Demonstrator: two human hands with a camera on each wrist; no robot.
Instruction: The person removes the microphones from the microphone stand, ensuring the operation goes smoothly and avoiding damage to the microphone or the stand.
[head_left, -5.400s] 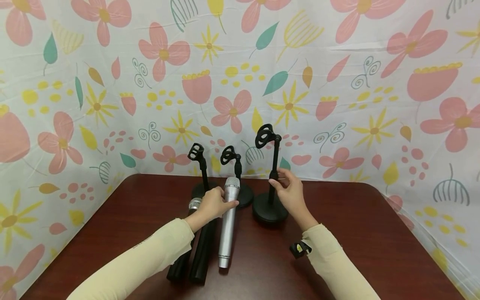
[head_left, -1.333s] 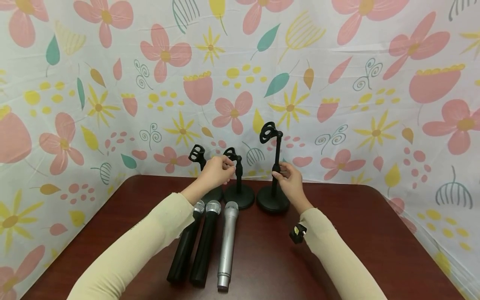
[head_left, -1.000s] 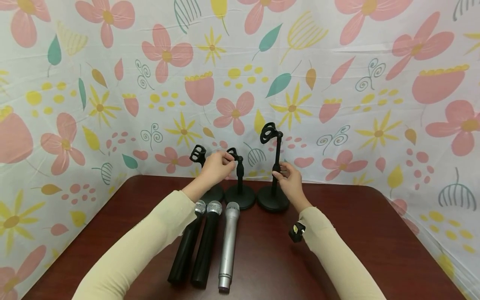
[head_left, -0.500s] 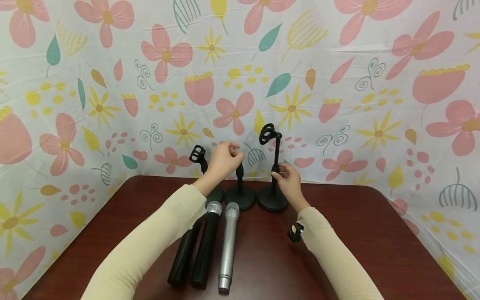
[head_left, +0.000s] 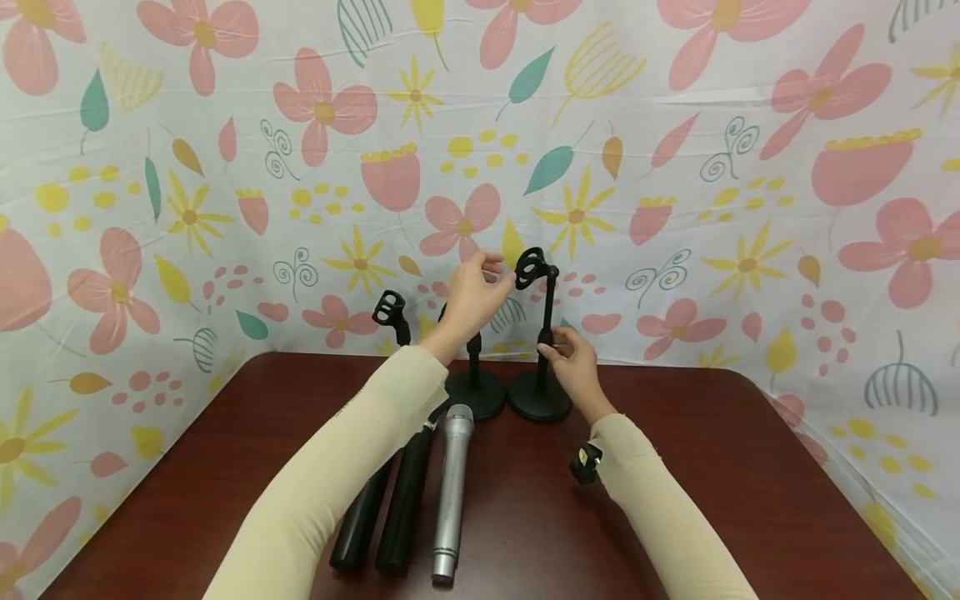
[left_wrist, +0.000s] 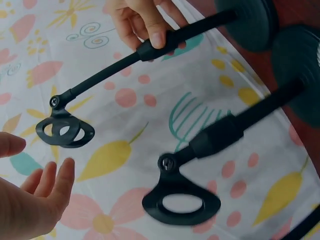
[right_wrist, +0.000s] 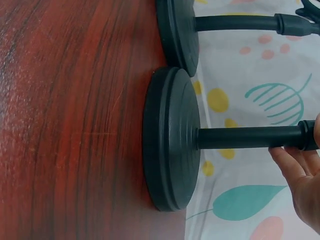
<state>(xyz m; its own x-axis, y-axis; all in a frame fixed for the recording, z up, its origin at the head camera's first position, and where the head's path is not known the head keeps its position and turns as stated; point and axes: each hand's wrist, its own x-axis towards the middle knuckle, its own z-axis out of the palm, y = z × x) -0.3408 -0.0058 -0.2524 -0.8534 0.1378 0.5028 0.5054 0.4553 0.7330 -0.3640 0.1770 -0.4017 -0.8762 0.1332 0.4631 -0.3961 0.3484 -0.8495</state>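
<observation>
My right hand (head_left: 576, 367) grips the collar on the pole of the tallest black microphone stand (right_wrist: 240, 138), whose round base rests on the table. My left hand (head_left: 472, 296) is raised just left of that stand's clip (left_wrist: 64, 131). Its thumb and fingers are spread apart, with a small gap to the clip in the left wrist view. A shorter stand (left_wrist: 220, 135) stands beside the tall one, partly behind my left hand in the head view. The third stand's clip (head_left: 389, 308) shows farther left, its lower part hidden by my left arm.
A silver microphone (head_left: 452, 492) and two black microphones (head_left: 405, 508) lie side by side in front of the stands, the black ones partly under my left sleeve. A flower-patterned cloth (head_left: 675, 250) hangs behind the dark red wooden table (head_left: 712, 483).
My left hand set down the silver microphone, went to the middle stand's clip, then moved right and up to the tall stand's clip. My right hand keeps hold of the tall stand, which moved back slightly.
</observation>
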